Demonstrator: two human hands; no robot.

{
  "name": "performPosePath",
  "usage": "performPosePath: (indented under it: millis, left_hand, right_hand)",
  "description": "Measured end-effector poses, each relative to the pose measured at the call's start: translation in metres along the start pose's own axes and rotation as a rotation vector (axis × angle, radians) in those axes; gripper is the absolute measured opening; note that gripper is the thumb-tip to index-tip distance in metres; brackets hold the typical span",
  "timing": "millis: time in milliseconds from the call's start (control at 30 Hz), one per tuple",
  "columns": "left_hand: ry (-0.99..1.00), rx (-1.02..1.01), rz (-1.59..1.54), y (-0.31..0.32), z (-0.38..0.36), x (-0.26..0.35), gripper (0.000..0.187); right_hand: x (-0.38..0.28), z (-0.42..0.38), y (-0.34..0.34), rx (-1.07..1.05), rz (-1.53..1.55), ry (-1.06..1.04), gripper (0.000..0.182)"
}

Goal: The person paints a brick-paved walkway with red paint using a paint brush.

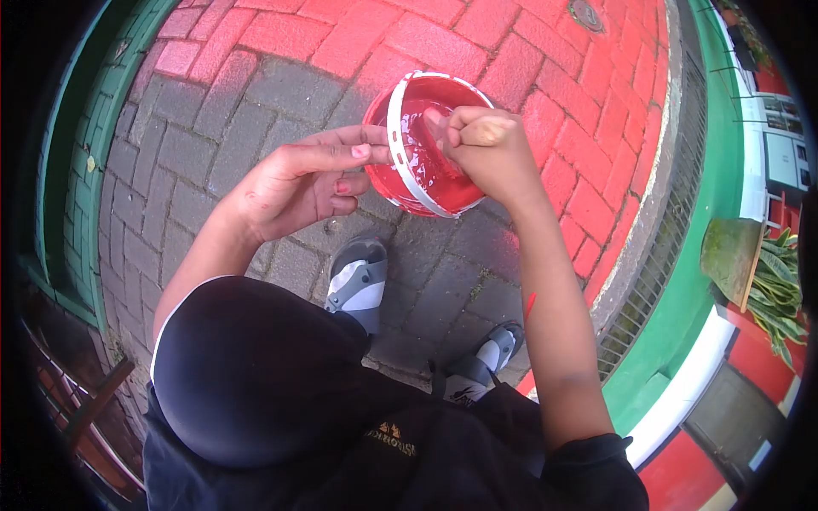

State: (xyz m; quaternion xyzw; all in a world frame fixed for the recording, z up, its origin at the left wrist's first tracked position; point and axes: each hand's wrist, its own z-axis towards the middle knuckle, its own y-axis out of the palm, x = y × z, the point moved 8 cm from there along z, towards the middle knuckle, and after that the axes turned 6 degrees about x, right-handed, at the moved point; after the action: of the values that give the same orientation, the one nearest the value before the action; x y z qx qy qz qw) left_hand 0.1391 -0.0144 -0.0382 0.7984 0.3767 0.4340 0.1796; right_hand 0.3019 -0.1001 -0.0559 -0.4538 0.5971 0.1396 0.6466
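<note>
A red paint bucket (381, 180) with a white band across it hangs tilted in front of me, glossy red paint (417, 140) inside. My left hand (311, 175) is at its left side, fingers closing on the bucket by the white band. Red paint marks show on that hand's fingertips. Over the right part of the opening, my right hand (490, 149) is closed in a fist around what looks like a paintbrush. Most of it is hidden by the fist, and its lower end is lost in the red paint. A red streak marks my right forearm.
Red-painted paving (358, 38) covers the far and right side; bare grey pavers (239, 153) lie left and underfoot. My sandalled feet (358, 281) stand below the bucket. A drain grate (635, 324), green kerb and potted plant (775, 289) line the right; a green wall (68, 196) is left.
</note>
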Motion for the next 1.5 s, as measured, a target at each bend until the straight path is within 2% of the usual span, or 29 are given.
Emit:
performPosePath:
  millis: [33,67,133,167,233,267,367,400,467,500,567,633,700,767,833,867,900,933,967,1033,1067,1133,1233,1300,1367,1433,1467,1500]
  left_hand:
    - [-0.001,-0.004,0.018,-0.001,0.001,-0.001,0.056]
    - [-0.001,-0.004,0.035,-0.004,0.002,-0.001,0.055]
    - [0.009,0.003,0.036,-0.011,0.002,0.000,0.054]
    - [0.013,0.004,0.044,-0.013,0.001,0.000,0.053]
    - [0.015,0.006,0.049,-0.018,0.002,0.000,0.053]
    - [0.018,0.003,0.054,-0.019,0.003,-0.001,0.052]
    - [0.001,-0.025,0.055,-0.018,0.007,-0.004,0.052]
    - [0.001,-0.031,0.054,-0.018,0.008,-0.004,0.052]
    - [0.007,-0.029,0.066,-0.018,0.008,-0.002,0.053]
    - [0.011,-0.034,0.067,-0.018,0.007,0.000,0.053]
    - [0.025,-0.026,0.077,-0.017,0.005,0.002,0.048]
    - [0.017,-0.010,0.067,-0.016,0.005,0.002,0.051]
    - [0.009,0.051,0.051,-0.023,0.009,-0.003,0.057]
    - [0.004,0.042,0.080,-0.033,0.017,-0.008,0.061]
    - [-0.035,0.066,0.226,-0.040,0.025,-0.004,0.062]
    - [-0.060,0.119,0.345,-0.041,0.027,0.001,0.062]
    - [-0.017,0.232,0.615,-0.044,0.029,0.010,0.054]
    - [0.100,0.366,1.025,-0.042,0.030,0.021,0.050]
    - [0.082,0.332,1.044,-0.033,0.035,0.021,0.050]
    - [0.052,0.519,1.243,-0.030,0.037,0.037,0.055]
    - [0.065,0.556,1.249,-0.021,0.040,0.039,0.051]
    - [0.039,0.543,1.282,-0.015,0.046,0.043,0.049]
    - [0.009,0.503,1.328,-0.019,0.050,0.043,0.049]
    - [0.029,0.505,1.312,-0.026,0.049,0.042,0.051]
    - [0.037,0.589,1.280,-0.037,0.043,0.042,0.053]
    - [-0.014,0.514,1.308,-0.043,0.041,0.043,0.057]
    - [0.057,0.592,1.267,-0.073,0.036,0.050,0.060]
    - [-0.036,0.616,1.300,-0.085,0.031,0.053,0.061]
  right_hand:
    - [0.004,0.000,0.003,-0.036,-0.125,0.018,0.021]
    - [0.006,-0.002,0.001,-0.036,-0.126,0.019,0.021]
    - [-0.017,-0.012,-0.017,0.071,-0.057,-0.331,0.019]
    - [-0.020,-0.018,-0.019,0.067,-0.055,-0.329,0.019]
    - [0.000,-0.032,-0.044,0.250,0.268,0.048,0.020]
    - [0.009,-0.040,-0.047,0.216,0.389,0.176,0.024]
    - [0.045,-0.048,-0.063,0.297,0.446,0.245,0.028]
    - [0.055,-0.051,-0.067,0.302,0.441,0.244,0.028]
    - [0.079,-0.053,-0.065,0.300,0.908,0.300,0.024]
    - [0.088,-0.053,-0.064,0.302,0.905,0.295,0.024]
    - [0.108,-0.060,-0.064,0.336,1.391,0.235,0.021]
    - [0.129,-0.068,-0.071,0.405,1.473,0.147,0.015]
    - [0.147,-0.087,-0.079,0.452,1.763,0.085,0.018]
    - [0.192,-0.118,-0.095,0.552,1.803,0.072,0.020]
    - [0.230,-0.166,-0.117,0.702,1.791,-0.013,0.019]
    - [0.240,-0.194,-0.127,0.868,1.697,-0.011,0.019]
    - [0.248,-0.219,-0.138,1.012,1.603,-0.001,0.018]
    - [0.275,-0.254,-0.143,1.135,1.548,0.047,0.020]
    - [0.293,-0.286,-0.148,1.181,1.543,0.045,0.020]
    - [0.330,-0.357,-0.152,1.470,1.430,0.213,0.018]
    - [0.338,-0.379,-0.154,1.489,1.433,0.220,0.018]
    - [0.348,-0.426,-0.159,1.667,1.170,0.357,0.026]
    - [0.361,-0.447,-0.162,1.684,1.015,0.492,0.024]
    - [0.363,-0.434,-0.167,1.689,0.977,0.534,0.030]
    - [0.360,-0.420,-0.176,1.732,0.901,0.575,0.031]
    - [0.358,-0.416,-0.178,1.751,0.836,0.586,0.034]
    - [0.357,-0.421,-0.176,1.767,0.768,0.672,0.033]
    - [0.355,-0.430,-0.171,1.781,0.694,0.763,0.032]
